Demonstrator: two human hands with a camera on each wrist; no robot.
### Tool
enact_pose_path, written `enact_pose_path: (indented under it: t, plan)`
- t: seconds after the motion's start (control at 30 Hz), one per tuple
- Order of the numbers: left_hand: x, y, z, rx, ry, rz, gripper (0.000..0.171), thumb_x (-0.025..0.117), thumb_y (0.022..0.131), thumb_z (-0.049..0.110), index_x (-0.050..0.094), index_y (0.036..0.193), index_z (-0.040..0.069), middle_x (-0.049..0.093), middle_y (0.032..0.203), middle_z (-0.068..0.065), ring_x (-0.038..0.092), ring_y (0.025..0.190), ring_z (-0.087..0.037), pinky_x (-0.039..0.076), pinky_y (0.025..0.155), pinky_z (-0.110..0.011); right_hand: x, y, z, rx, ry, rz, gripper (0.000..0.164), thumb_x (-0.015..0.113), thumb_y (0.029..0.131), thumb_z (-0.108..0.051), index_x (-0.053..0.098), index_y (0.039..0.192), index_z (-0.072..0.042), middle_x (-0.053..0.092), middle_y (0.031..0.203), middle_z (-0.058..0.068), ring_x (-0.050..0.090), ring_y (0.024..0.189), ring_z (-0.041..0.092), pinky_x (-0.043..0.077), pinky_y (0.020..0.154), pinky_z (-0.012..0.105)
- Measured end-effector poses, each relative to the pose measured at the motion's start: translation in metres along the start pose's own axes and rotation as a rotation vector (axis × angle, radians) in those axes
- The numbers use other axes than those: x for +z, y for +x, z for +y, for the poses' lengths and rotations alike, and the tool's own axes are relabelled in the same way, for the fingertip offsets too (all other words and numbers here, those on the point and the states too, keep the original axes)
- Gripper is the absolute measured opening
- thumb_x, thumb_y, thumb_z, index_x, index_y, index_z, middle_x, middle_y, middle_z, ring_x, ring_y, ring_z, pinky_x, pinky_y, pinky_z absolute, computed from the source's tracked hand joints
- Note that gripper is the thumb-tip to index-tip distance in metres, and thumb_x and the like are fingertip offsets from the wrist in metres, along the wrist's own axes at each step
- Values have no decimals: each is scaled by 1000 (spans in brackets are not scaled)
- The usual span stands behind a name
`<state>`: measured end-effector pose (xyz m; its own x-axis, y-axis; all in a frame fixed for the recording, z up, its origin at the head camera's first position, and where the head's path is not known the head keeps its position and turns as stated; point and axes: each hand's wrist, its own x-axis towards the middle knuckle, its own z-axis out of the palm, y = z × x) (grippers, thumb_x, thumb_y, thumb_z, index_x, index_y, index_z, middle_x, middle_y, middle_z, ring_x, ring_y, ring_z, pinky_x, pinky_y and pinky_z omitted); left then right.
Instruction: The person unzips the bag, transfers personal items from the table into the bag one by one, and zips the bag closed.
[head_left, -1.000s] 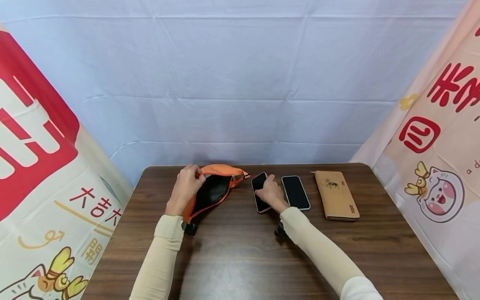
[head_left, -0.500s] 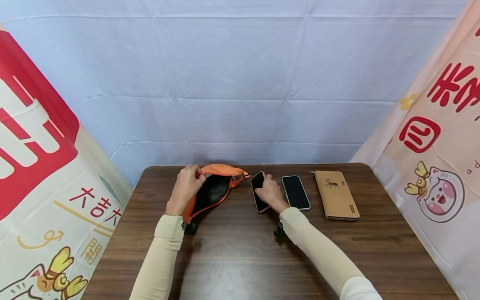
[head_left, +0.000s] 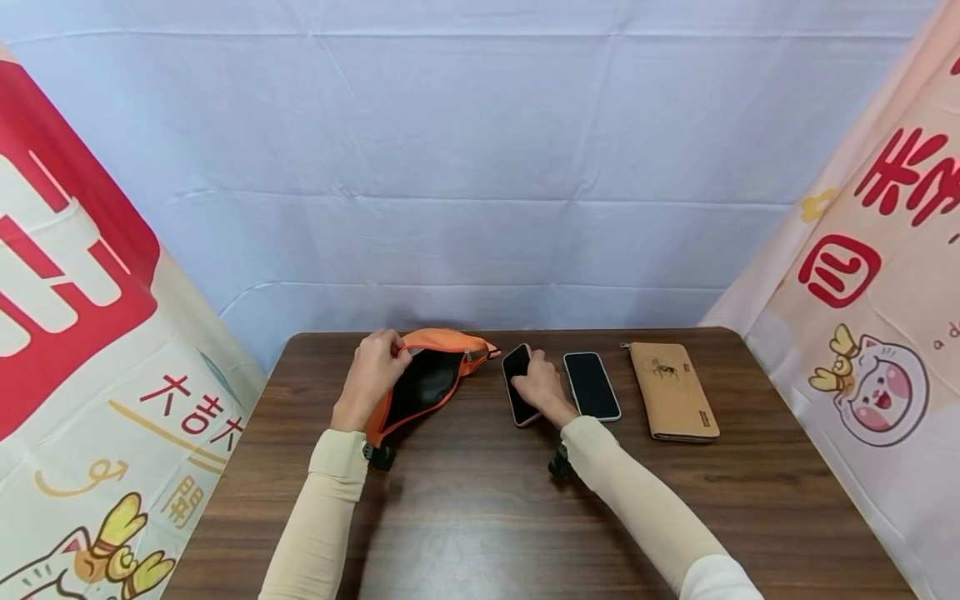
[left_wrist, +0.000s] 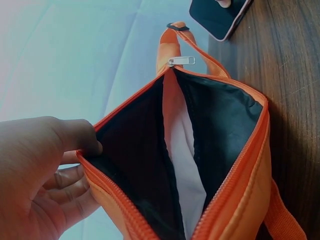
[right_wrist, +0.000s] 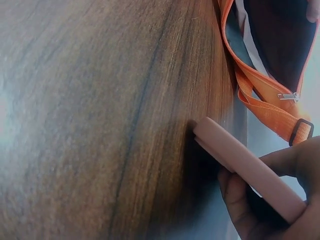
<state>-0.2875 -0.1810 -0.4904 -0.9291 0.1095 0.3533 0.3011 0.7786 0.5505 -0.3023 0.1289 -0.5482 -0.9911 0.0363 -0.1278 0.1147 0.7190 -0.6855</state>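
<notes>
On the table, an orange waist bag point(head_left: 442, 337) lies with its zipper undone, showing a dark lining. My left hand point(head_left: 371, 371) pinches one side of its mouth between thumb and fingers; the left wrist view shows this hand point(left_wrist: 45, 170) on the zipper edge point(left_wrist: 120, 197). Right of the bag, my right hand point(head_left: 543, 385) grips a smartphone point(head_left: 516, 365) with a dark screen and a pink case. In the right wrist view the phone point(right_wrist: 250, 167) stands tilted, thumb on one face and fingers on the other. Whether its lower edge touches the table I cannot tell.
A second smartphone point(head_left: 591, 385) with a pale case lies flat beside my right wrist. Further right is a tan long wallet point(head_left: 672, 390). The wooden table point(head_left: 480, 517) ends at a white cloth backdrop point(head_left: 480, 167).
Since one second ago the phone has tilted slightly in my right hand, and those fingers have drawn in a little. The left hand and bag stay put.
</notes>
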Motion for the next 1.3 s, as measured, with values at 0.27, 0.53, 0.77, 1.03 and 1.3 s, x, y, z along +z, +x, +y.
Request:
enact_pose_path:
  t: [0.27,0.53,0.77,1.03,1.3]
  plan:
    - [1,0,-1,-6,0,-4,3,68,98,7,69,96,5,65,96,-13,61,79,-25,56,72,-40,0,0,2,16,24,-5,64,63,102,-19,35,153,7,61,129,35,71,96,42,60,73,46]
    - [0,1,-1,-6,3,-7,3,68,98,7,69,95,5,65,96,-13,61,80,-26,57,73,-41,1,0,4,3,27,15,58,64,101,-17,41,148,7,63,125,34,72,97,42,60,75,47]
    - [1,1,-1,0,12,-6,3,68,98,7,69,95,5,65,96,-13,62,79,-26,57,72,-41,2,1,5,4,26,17,57,65,101,-18,41,147,5,64,124,33,72,95,40,60,73,46]
    - [0,0,0,8,9,-6,4,67,98,6,69,96,4,65,95,-13,61,78,-25,56,71,-40,-1,-2,3,-4,23,21,60,64,101,-19,39,150,5,64,127,33,72,102,42,60,80,48]
    - [0,1,0,-3,13,-6,4,68,98,7,69,96,5,65,96,-13,62,78,-26,57,71,-41,-6,-4,0,-7,34,25,60,65,101,-19,40,150,5,64,126,33,72,101,41,60,80,48]
